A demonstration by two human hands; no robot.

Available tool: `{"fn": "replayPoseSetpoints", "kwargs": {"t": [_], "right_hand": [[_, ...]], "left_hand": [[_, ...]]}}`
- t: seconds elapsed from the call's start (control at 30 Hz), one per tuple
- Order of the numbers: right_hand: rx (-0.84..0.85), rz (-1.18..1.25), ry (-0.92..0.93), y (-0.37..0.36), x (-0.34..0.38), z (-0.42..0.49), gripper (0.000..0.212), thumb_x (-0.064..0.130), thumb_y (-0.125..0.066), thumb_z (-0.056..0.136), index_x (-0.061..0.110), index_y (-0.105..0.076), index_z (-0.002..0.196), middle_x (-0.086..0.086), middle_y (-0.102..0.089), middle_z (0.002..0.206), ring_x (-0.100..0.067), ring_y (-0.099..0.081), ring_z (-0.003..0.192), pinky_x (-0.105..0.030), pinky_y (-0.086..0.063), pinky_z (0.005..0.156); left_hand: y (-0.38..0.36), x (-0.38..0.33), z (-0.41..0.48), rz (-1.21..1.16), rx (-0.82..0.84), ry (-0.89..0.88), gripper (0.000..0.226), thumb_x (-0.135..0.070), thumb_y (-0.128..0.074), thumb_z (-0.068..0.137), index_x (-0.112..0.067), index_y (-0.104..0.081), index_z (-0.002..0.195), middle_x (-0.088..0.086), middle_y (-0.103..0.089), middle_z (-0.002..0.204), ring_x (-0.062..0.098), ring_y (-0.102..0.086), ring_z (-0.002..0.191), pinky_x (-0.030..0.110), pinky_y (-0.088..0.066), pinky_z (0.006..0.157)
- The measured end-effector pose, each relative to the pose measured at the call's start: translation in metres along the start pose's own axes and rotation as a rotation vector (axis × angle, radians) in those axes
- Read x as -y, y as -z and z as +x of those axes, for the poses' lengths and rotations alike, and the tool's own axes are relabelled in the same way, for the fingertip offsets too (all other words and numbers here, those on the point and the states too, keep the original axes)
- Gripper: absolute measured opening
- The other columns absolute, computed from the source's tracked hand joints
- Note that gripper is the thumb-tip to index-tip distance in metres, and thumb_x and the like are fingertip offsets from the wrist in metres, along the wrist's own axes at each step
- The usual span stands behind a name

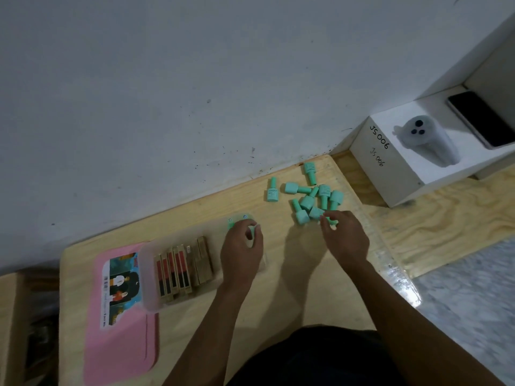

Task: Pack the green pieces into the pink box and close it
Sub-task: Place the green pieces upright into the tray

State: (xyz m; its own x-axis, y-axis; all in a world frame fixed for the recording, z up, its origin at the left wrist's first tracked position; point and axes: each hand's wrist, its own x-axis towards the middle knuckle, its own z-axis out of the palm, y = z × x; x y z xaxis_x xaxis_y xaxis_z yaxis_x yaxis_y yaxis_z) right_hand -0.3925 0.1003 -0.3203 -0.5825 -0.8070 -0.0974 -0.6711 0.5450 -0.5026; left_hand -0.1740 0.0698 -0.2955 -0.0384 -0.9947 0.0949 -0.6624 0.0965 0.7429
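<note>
Single view, worn on my head: looks forward and steeply down onto the bench (195, 213) from near above, the wall (167, 79) filling the upper frame.

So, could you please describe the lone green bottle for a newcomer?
On the wooden table, look to the heap of green bottles near the far right corner. The lone bottle lies just left of it, touching none, cap towards the wall.
</note>
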Motion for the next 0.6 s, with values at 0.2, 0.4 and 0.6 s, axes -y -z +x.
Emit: {"fn": "replayPoseSetpoints", "kwargs": {"t": [0.2, 0.4, 0.6], "right_hand": [[0.236, 0.005, -0.188, 0.005, -0.036, 0.020, 0.030, 0.044, -0.055, 0.093, 0.036, -0.060, 0.122, 0.001, -0.063, 0.116, -0.014, -0.059, 0.095, -0.035, -0.054, 0.074], [0.324, -0.037, -0.114, 0.001, -0.033, 0.032, 0.039, 0.051, -0.054, 0.091, 0.034, -0.059, 0.126, 0.002, -0.061, 0.116, -0.016, -0.059, 0.100, -0.036, -0.053, 0.078], [0.389, -0.068, -0.028, -0.001, -0.036, 0.043, 0.035, 0.048, -0.052, 0.093, 0.034, -0.062, 0.124, 0.005, -0.064, 0.113, -0.011, -0.058, 0.094, -0.033, -0.054, 0.078]], "left_hand": [[-0.049, -0.065, 0.020, -0.206, 0.389, 0.081, 0.025, -0.028, -0.059, 0.091, -0.021, -0.060, 0.116, -0.003, -0.062, 0.088, 0.011, -0.058, 0.075, 0.025, -0.048, 0.067], [-0.087, -0.044, 0.079, 0.159, 0.393, 0.276, 0.054, -0.032, -0.052, 0.092, -0.011, -0.038, 0.140, 0.015, -0.044, 0.137, 0.031, -0.046, 0.125, 0.042, -0.041, 0.101], [-0.101, -0.027, 0.136, 0.359, 0.422, 0.355, 0.051, -0.034, -0.049, 0.094, -0.002, -0.044, 0.134, 0.022, -0.047, 0.138, 0.037, -0.045, 0.128, 0.044, -0.038, 0.104]]}}
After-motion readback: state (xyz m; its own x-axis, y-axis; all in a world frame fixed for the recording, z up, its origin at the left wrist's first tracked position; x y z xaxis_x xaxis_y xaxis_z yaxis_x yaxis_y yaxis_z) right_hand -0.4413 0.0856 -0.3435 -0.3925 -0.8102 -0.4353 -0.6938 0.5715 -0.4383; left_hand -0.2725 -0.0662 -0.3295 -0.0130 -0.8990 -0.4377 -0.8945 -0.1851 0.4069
